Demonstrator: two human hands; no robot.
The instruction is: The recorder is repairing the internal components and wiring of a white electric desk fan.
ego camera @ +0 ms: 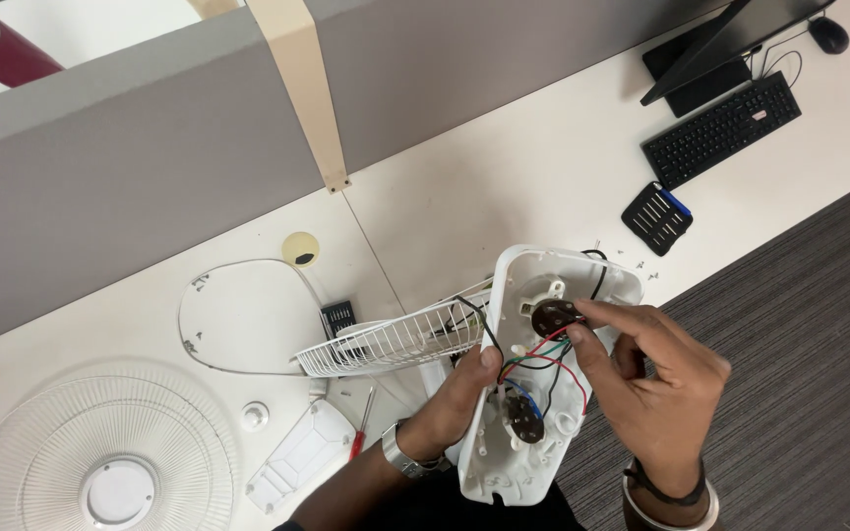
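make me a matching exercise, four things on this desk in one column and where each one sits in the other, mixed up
Things:
1. keyboard
2. round fan grille
3. red-handled screwdriver
4. dark round switch

Places:
A. bottom left corner of the desk
B. at the right hand's fingertips, inside the white housing
C. top right, below the monitor
D. just left of the left hand's wrist

Pairs: 1-C, 2-A, 3-D, 4-B
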